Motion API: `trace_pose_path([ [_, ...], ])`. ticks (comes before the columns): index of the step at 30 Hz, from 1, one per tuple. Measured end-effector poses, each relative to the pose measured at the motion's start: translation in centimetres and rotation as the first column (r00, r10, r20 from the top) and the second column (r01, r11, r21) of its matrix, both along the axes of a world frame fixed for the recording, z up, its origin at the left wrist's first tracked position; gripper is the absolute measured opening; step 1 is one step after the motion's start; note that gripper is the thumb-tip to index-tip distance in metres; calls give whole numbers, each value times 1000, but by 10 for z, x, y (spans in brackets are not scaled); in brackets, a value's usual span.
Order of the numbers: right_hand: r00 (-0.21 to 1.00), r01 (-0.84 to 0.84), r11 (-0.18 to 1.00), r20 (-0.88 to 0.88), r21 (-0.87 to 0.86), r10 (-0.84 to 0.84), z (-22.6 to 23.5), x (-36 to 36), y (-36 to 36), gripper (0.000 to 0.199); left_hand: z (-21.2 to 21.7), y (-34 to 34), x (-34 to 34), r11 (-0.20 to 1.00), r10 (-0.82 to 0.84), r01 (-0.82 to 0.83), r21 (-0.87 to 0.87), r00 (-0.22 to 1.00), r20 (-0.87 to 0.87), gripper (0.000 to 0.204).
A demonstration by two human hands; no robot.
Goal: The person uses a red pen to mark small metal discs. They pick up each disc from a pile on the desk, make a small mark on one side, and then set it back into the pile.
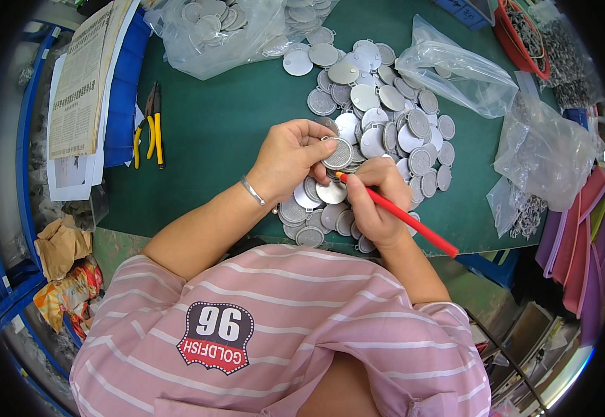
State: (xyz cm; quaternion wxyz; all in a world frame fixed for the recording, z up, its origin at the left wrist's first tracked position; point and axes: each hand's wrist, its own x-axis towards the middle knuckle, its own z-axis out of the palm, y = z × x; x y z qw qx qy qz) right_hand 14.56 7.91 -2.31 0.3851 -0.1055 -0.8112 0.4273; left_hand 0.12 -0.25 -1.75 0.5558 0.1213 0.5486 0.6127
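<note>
Between the thumb and fingers of my left hand (290, 154) is a round grey metal medal (338, 153) with a raised rim, tilted up toward me. My right hand (380, 203) grips a red pencil (414, 219); its tip rests at or just beside the medal's lower edge, and I cannot tell if they touch. Beneath and around both hands lies a loose heap of similar metal medals (419, 161), some with small loops on the rim, some showing a smooth shiny side. My hands hide part of the heap.
A green table (226, 111) bears everything. Pliers with yellow handles (151, 132) lie left, near a blue bin (123, 104) and newspapers (80, 83). A plastic bag of medals (212, 42) sits at the far left; clear bags (455, 73) and a red basket (528, 42) are right.
</note>
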Motion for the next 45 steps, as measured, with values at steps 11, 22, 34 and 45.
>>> trace_pose_path([
  [11, 998, 56, 984, 26, 171, -62, 16, -11, 5, 21, 5, -3, -10, 997, -6, 24, -73, 974, 226, 19],
  [22, 990, -31, 439, -87, -898, -109, 35, 0, 2, 11, 28, -12, -12, 982, -170, 156, 109, 976, 136, 16],
  [34, 990, 63, 511, -10, -857, -138, 33, 12, 2, 7, 90, 1, -117, 927, 148, -256, 273, -418, -896, 17],
  [45, 993, 36, 545, -32, -838, -115, 37, 10, 1, 6, -3, 53, -74, 1000, 11, 0, 11, -333, -943, 14],
])
